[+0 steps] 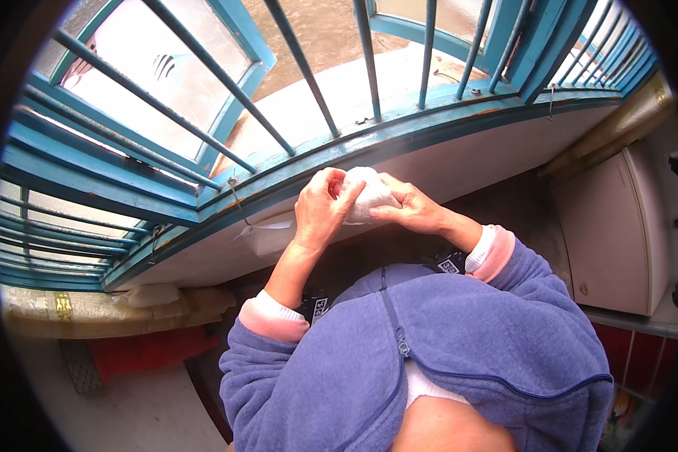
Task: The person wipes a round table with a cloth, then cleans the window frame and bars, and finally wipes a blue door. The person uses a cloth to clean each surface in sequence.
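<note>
Between my two hands, just in front of the window sill, is a bunched white cloth (367, 192). My left hand (323, 206) grips its left side, with the thumb laid across the front. On the other side my right hand (415, 208) holds the cloth between thumb and fingers. Whether anything is wrapped inside the cloth cannot be seen. Both hands are raised close to the blue window frame (350, 148), apart from its bars.
Upright metal bars (302, 68) cross the window. An opened casement (164, 73) stands beyond them at left. Below the sill hangs a wire hook (238, 203) beside a translucent plastic bag (265, 234). A pale cabinet (604, 231) stands at right. Rolled tan material (107, 311) lies at left.
</note>
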`<action>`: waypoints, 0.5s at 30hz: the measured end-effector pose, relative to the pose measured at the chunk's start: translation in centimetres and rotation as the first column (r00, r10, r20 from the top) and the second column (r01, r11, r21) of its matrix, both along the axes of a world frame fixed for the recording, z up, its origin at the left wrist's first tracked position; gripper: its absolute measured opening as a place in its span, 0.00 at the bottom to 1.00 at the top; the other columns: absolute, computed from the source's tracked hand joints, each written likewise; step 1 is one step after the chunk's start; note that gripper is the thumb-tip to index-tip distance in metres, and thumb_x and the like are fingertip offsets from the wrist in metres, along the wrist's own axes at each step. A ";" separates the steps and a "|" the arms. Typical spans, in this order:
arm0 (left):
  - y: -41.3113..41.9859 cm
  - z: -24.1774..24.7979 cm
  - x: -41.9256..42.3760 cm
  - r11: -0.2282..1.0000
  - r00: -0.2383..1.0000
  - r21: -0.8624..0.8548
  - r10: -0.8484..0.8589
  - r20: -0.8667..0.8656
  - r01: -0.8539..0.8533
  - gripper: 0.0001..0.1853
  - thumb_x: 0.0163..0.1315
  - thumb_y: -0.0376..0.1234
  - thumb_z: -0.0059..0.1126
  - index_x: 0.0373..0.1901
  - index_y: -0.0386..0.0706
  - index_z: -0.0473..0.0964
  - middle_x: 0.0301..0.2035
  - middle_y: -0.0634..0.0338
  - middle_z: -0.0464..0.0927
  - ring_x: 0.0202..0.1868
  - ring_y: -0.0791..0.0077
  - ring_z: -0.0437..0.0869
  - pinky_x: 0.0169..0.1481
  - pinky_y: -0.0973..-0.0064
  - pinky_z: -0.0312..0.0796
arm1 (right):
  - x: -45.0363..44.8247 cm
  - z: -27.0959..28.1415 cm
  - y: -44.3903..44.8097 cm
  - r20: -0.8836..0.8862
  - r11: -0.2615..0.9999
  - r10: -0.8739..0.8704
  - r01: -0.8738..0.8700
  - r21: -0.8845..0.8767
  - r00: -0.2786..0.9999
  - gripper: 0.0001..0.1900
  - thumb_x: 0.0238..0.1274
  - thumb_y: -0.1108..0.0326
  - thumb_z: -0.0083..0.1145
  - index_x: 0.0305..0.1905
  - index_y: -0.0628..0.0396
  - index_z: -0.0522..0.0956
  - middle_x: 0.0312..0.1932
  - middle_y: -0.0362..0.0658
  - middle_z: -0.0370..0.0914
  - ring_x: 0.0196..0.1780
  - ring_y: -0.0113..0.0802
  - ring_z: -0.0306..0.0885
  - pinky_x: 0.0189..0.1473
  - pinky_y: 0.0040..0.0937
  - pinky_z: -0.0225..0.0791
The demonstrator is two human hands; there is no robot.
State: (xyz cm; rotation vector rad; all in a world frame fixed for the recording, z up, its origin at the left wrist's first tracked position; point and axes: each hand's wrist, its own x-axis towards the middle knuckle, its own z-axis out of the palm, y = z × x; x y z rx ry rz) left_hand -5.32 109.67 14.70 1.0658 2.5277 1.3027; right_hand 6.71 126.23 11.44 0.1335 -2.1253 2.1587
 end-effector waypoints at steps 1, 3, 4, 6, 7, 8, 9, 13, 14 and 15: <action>-0.4 0.1 -0.2 0.999 0.999 -0.048 0.001 0.038 0.001 0.22 0.54 0.47 0.69 0.40 0.39 0.79 0.27 0.61 0.78 0.26 0.72 0.79 0.33 0.71 0.72 | -0.3 0.0 -0.4 0.083 0.989 0.055 -0.043 -0.143 0.995 0.16 0.65 0.60 0.60 0.52 0.59 0.79 0.46 0.38 0.78 0.46 0.24 0.75 0.52 0.25 0.69; -1.2 0.2 -0.4 1.000 0.995 -0.009 0.014 0.096 -0.013 0.24 0.54 0.45 0.70 0.46 0.39 0.78 0.28 0.62 0.79 0.27 0.76 0.79 0.34 0.74 0.72 | -1.1 0.4 -0.7 0.163 0.955 0.086 -0.034 -0.295 0.983 0.19 0.65 0.62 0.59 0.56 0.60 0.75 0.45 0.41 0.80 0.47 0.27 0.78 0.52 0.28 0.71; -1.6 0.3 -0.6 0.999 0.995 0.047 0.006 0.097 -0.010 0.24 0.54 0.44 0.71 0.47 0.39 0.78 0.28 0.63 0.79 0.27 0.77 0.79 0.34 0.75 0.72 | -1.6 0.7 -0.8 0.165 0.931 0.049 0.014 -0.365 0.985 0.19 0.65 0.62 0.59 0.56 0.60 0.75 0.44 0.41 0.81 0.47 0.27 0.78 0.52 0.29 0.71; -2.4 0.5 -1.5 0.984 0.997 0.179 0.000 0.083 -0.015 0.23 0.54 0.38 0.71 0.50 0.39 0.77 0.28 0.64 0.79 0.27 0.81 0.78 0.35 0.78 0.72 | -2.2 1.6 -0.8 0.072 0.920 0.033 -0.003 -0.392 0.997 0.18 0.63 0.66 0.60 0.54 0.62 0.74 0.43 0.43 0.81 0.47 0.28 0.79 0.53 0.30 0.72; -2.9 0.8 -2.0 0.970 0.998 0.245 -0.004 0.059 -0.010 0.19 0.57 0.33 0.68 0.51 0.39 0.77 0.28 0.64 0.78 0.28 0.82 0.78 0.34 0.81 0.72 | -2.7 2.1 -1.0 0.031 0.934 -0.046 0.054 -0.352 0.998 0.15 0.60 0.68 0.61 0.50 0.61 0.75 0.43 0.42 0.80 0.46 0.28 0.78 0.50 0.29 0.72; -3.3 1.0 -2.7 0.952 0.996 0.304 0.005 0.088 -0.032 0.18 0.58 0.31 0.66 0.51 0.39 0.77 0.29 0.64 0.78 0.29 0.83 0.77 0.33 0.83 0.71 | -3.2 2.7 -1.0 -0.060 0.976 -0.191 0.183 -0.114 0.980 0.16 0.60 0.69 0.61 0.51 0.61 0.74 0.42 0.45 0.80 0.46 0.30 0.79 0.49 0.29 0.72; -3.7 1.2 -3.3 0.930 0.993 0.363 0.008 0.116 -0.050 0.17 0.60 0.29 0.65 0.51 0.39 0.77 0.29 0.65 0.78 0.29 0.83 0.77 0.31 0.84 0.70 | -4.0 3.3 -1.2 -0.217 0.954 -0.256 0.283 0.104 0.942 0.17 0.59 0.70 0.60 0.52 0.61 0.74 0.42 0.48 0.81 0.46 0.31 0.80 0.48 0.30 0.72; -5.1 2.7 -5.9 0.872 0.994 0.488 -0.022 0.111 -0.035 0.17 0.64 0.26 0.58 0.55 0.39 0.75 0.39 0.62 0.77 0.36 0.84 0.77 0.28 0.86 0.70 | -7.2 4.7 -2.9 -0.549 0.348 -0.315 0.632 0.692 0.774 0.25 0.57 0.74 0.56 0.61 0.53 0.70 0.42 0.52 0.75 0.37 0.49 0.81 0.37 0.39 0.76; -5.5 3.2 -6.7 0.896 0.998 0.443 -0.024 0.056 -0.004 0.18 0.65 0.25 0.55 0.58 0.38 0.73 0.44 0.59 0.76 0.39 0.80 0.78 0.32 0.84 0.73 | -8.2 4.8 -3.6 -0.479 0.206 -0.311 0.550 0.810 0.821 0.29 0.55 0.73 0.56 0.65 0.50 0.66 0.40 0.51 0.74 0.32 0.52 0.80 0.32 0.45 0.75; -5.7 3.6 -7.4 0.891 0.999 0.453 -0.039 0.007 0.031 0.19 0.65 0.25 0.55 0.58 0.38 0.73 0.46 0.58 0.75 0.41 0.79 0.78 0.34 0.83 0.74 | -9.0 4.9 -4.0 -0.434 0.093 -0.299 0.479 0.873 0.850 0.29 0.57 0.73 0.55 0.65 0.50 0.65 0.40 0.53 0.73 0.34 0.52 0.81 0.30 0.44 0.75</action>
